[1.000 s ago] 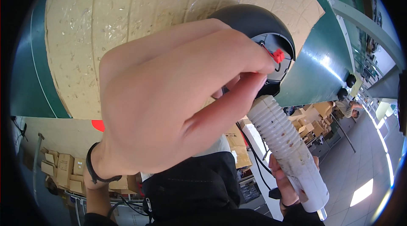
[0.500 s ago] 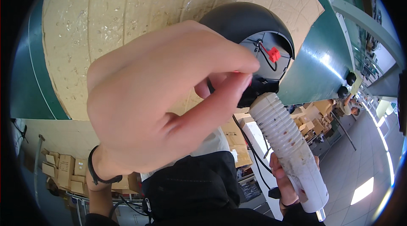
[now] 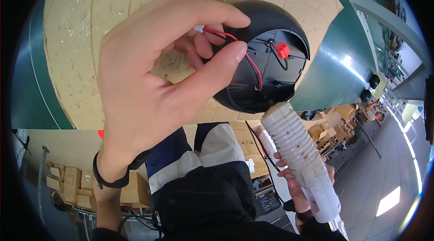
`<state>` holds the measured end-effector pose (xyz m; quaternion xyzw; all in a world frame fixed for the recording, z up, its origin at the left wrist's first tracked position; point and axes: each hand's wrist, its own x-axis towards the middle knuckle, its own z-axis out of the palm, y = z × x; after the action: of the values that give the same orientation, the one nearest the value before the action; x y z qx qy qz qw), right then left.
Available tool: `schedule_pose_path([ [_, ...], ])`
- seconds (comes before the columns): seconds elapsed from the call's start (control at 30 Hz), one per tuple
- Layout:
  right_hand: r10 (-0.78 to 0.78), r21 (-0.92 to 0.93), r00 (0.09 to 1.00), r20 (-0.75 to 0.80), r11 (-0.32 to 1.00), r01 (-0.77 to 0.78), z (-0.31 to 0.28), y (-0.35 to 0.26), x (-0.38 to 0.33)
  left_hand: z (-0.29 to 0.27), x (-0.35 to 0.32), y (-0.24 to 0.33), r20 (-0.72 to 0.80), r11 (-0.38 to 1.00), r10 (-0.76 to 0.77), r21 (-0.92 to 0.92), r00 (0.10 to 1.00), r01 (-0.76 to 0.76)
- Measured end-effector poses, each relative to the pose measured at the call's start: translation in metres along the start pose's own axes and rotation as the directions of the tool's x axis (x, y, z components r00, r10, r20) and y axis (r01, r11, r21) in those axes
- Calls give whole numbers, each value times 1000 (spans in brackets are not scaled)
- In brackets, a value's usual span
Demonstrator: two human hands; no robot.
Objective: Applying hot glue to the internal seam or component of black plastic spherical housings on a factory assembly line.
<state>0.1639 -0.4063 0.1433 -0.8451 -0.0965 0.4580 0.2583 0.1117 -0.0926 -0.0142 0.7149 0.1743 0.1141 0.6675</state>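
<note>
A rounded black plastic housing [image 3: 271,17] lies on the cardboard with its hollow side facing me. Red and black wires [image 3: 256,68] rise from inside it to a small white connector [image 3: 199,28] beside the curled fingers of my left hand [image 3: 153,69]. That hand is open over the housing's left side, thumb and index finger apart, with the wires passing between them. A red connector [image 3: 282,50] on a short black lead stands inside the housing. My right hand [image 3: 298,193] grips a white glue gun [image 3: 300,150] with a ribbed barrel, its front end at the housing's lower edge.
A stained cardboard sheet [image 3: 74,42] covers much of the green bench [image 3: 332,71]. Black cables [image 3: 260,144] hang beside the glue gun. Cardboard boxes [image 3: 70,182] stand at lower left, with more boxes at right. A person [image 3: 373,112] is far off at right.
My left hand has moved left and its pinch has opened, showing the wires and white connector. The glue gun has shifted slightly left and down, and the right hand's fingers have loosened a little.
</note>
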Motion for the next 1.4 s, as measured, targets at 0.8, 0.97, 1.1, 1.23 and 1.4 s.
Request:
schedule_pose_path([
  [0.8, -121, -63, 977, -178, 992, 111, 41, 30, 17, -3, 3, -1, 29, 994, 44, 101, 999, -47],
  [0.97, -192, -126, 981, -33, 974, 186, 27, 30, 15, -3, 4, 0, 7, 994, 37, 107, 999, -37],
  [1.1, -221, -215, 971, -93, 956, 197, 40, 36, 20, 0, 3, 1, -31, 994, 23, 107, 999, -19],
  [1.23, -358, -158, 924, -132, 928, 337, 52, 45, 33, 3, 4, 0, -78, 996, 19, 83, 997, -12],
  [1.4, -411, -186, 896, -167, 906, 381, 60, 54, 47, 0, 8, 15, -90, 987, -78, 137, 993, 89],
])
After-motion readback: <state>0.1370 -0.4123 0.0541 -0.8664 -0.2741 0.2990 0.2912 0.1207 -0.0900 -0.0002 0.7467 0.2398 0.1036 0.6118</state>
